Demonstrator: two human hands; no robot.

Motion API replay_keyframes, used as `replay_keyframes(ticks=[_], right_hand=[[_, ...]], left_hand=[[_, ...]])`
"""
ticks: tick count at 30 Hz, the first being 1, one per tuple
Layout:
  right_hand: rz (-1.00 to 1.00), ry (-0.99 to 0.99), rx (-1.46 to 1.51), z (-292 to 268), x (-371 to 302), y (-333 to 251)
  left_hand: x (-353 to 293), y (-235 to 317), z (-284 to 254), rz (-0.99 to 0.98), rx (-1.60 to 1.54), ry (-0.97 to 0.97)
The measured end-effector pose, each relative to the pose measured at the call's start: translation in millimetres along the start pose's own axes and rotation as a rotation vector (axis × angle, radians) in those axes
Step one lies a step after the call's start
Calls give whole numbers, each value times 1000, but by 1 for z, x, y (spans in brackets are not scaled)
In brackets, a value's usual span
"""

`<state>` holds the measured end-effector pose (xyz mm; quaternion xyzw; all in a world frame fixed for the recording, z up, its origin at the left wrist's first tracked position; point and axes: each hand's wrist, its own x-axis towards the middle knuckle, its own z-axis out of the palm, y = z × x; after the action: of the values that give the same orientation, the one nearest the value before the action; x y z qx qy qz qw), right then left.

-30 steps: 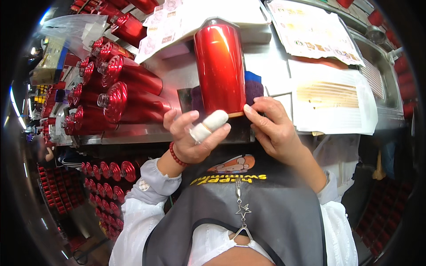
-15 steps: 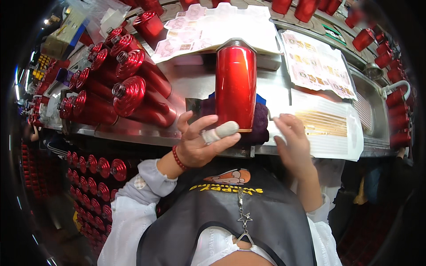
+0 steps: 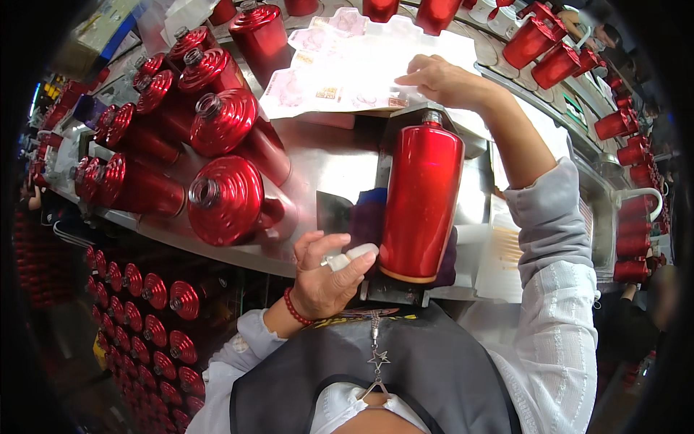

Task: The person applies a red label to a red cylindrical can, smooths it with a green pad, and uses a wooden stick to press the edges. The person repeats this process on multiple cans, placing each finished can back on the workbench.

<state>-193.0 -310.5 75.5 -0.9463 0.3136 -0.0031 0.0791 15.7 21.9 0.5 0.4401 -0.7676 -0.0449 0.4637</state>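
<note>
A glossy red bottle [image 3: 423, 202] lies in front of me with its neck pointing away, on a dark purple cloth [image 3: 365, 226] over a metal rest. Beside the base of the bottle is my left hand [image 3: 322, 278], its fingers apart and a white wrap on one finger. The wrapped fingertip comes close to the bottle's side; whether it touches, I cannot tell. Beyond the bottle's neck my right hand [image 3: 448, 81] reaches over white decal sheets [image 3: 361, 65] printed in pink and gold. Its fingers are stretched out at the sheet, with nothing visible between them.
Several red bottles [image 3: 228, 195] stand close together on the metal table to the left. Below them are rows of more red bottles [image 3: 155, 289]. A sheet with gold strips [image 3: 504, 249] lies right of the cloth, near a sink with a white tap [image 3: 643, 194]. Red bottles [image 3: 531, 43] line the far conveyor.
My right hand has moved from beside the bottle's base forward onto the decal sheets. The view has shifted, and the bottle now appears lower and further right. My left hand stays beside its base.
</note>
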Motion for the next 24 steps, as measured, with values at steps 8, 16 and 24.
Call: replay_keyframes(ticks=[8,16,24], right_hand=[[-1,-50,-112,-12,22,1],[-88,-81,70,-20,-27,7],[-82,-50,19,10,-23,2]], left_hand=[[-7,-16,9,-30,-174,15],[-5,-24,11,-42,-205,53],[-4,-27,12,-72,-254,-10]])
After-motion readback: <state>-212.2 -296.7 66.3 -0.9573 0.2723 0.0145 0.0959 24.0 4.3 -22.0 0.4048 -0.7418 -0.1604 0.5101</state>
